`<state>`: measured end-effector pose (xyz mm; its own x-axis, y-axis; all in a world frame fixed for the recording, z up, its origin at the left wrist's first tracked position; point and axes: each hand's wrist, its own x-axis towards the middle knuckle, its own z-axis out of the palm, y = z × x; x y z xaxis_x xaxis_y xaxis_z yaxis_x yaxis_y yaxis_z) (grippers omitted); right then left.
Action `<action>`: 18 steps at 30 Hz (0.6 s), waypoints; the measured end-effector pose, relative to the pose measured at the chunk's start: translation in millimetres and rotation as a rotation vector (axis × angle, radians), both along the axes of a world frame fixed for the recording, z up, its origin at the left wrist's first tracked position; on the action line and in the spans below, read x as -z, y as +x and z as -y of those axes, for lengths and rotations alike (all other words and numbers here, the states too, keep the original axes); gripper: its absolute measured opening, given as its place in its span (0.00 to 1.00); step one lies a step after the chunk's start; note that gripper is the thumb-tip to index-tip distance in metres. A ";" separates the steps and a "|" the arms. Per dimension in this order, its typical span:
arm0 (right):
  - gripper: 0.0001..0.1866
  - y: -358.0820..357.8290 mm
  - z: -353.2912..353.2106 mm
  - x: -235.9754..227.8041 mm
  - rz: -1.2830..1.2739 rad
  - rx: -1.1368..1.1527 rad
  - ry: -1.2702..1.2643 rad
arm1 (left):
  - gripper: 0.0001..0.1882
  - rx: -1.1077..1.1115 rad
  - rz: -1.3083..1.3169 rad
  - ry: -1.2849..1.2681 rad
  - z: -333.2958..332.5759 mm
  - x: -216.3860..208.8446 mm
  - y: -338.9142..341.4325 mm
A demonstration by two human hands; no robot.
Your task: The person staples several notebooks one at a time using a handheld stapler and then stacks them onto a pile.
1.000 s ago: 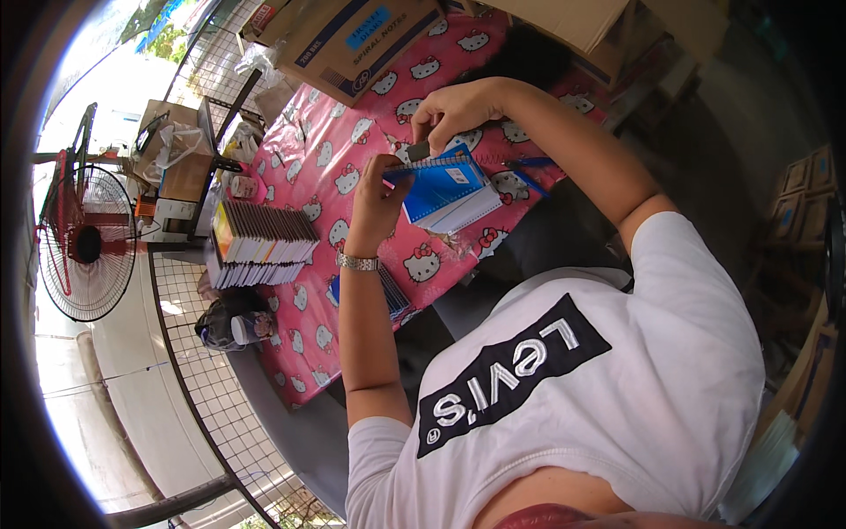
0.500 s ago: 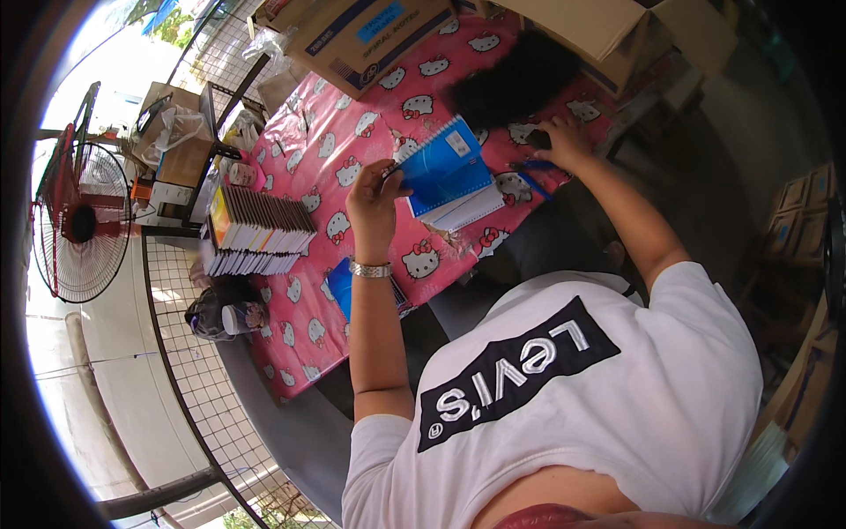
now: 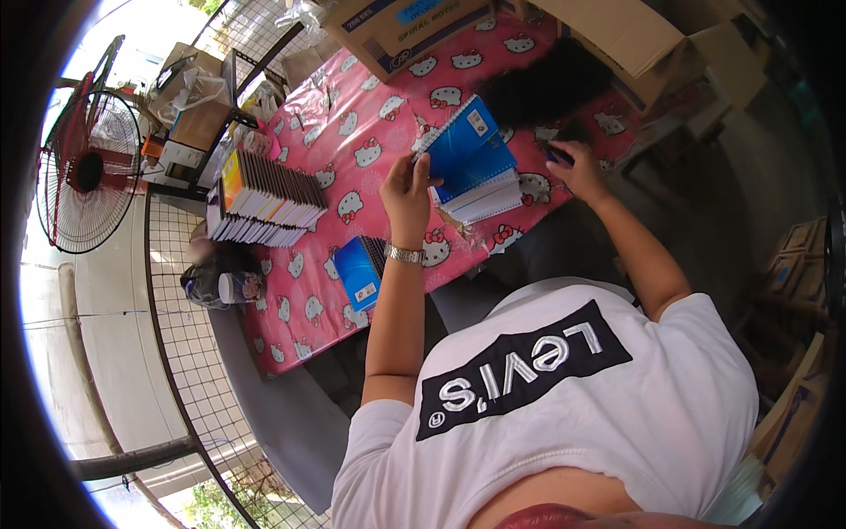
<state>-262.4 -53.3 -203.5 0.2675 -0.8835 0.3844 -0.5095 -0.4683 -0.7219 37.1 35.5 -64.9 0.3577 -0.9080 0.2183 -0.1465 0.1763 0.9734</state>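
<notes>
A blue spiral notebook (image 3: 467, 150) lies tilted on the pink table, over white spiral-bound pages (image 3: 483, 201). At its left edge my left hand (image 3: 408, 196) has thumb and fingers closed on the coil side. To the right of the notebook, my right hand (image 3: 580, 175) is raised over the table edge, fingers curled round a small dark tool (image 3: 560, 156) with some blue on it; its exact kind is unclear. More blue notebooks (image 3: 357, 271) sit by my left forearm, and a tall stack of spiral notebooks (image 3: 269, 201) stands further left.
A printed carton (image 3: 410, 35) and an open carton (image 3: 617, 40) stand at the far side. Beyond the notebook lies a fuzzy black mass (image 3: 546, 84). A fan (image 3: 90, 172) is at left; a dark bag (image 3: 220, 273) and a jar sit at the table's left end.
My right hand has lifted from the blue-handled thing on the table and now holds a dark tool. My left hand keeps its place at the notebook's edge. The view has shifted.
</notes>
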 end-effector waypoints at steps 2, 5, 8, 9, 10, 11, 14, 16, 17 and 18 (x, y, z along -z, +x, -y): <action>0.25 30.9 -16.5 -73.2 0.323 -0.014 0.145 | 0.11 -0.023 0.019 0.011 -7.5 6.1 6.7; 0.26 73.3 -46.9 -142.0 0.224 -0.268 -0.201 | 0.10 -0.051 0.021 -0.015 -6.5 9.9 4.2; 0.27 102.5 -65.3 -155.8 0.104 -0.330 -0.282 | 0.09 -0.035 -0.019 -0.037 -4.7 9.1 -3.7; 0.27 107.6 -68.0 -156.1 0.069 -0.337 -0.296 | 0.08 -0.034 0.008 -0.051 -6.1 10.4 -3.4; 0.27 109.2 -67.9 -157.2 0.033 -0.330 -0.310 | 0.08 -0.033 0.034 -0.064 -7.1 11.9 -3.0; 0.27 109.7 -67.4 -158.9 -0.002 -0.323 -0.323 | 0.08 -0.032 0.060 -0.077 -7.5 13.3 -2.8; 0.25 108.1 -71.7 -169.4 0.047 -0.397 -0.012 | 0.09 -0.067 -0.012 -0.161 -9.2 20.2 -7.5; 0.24 108.5 -72.2 -171.5 0.298 -0.512 0.432 | 0.10 -0.134 0.212 -0.246 -11.4 23.5 -3.7; 0.24 111.1 -70.4 -167.7 0.507 -0.586 0.721 | 0.10 -0.170 0.326 -0.287 -13.9 24.7 -0.3; 0.24 111.7 -68.9 -165.5 0.715 -0.646 1.013 | 0.10 -0.184 0.407 -0.306 -15.9 19.1 -0.3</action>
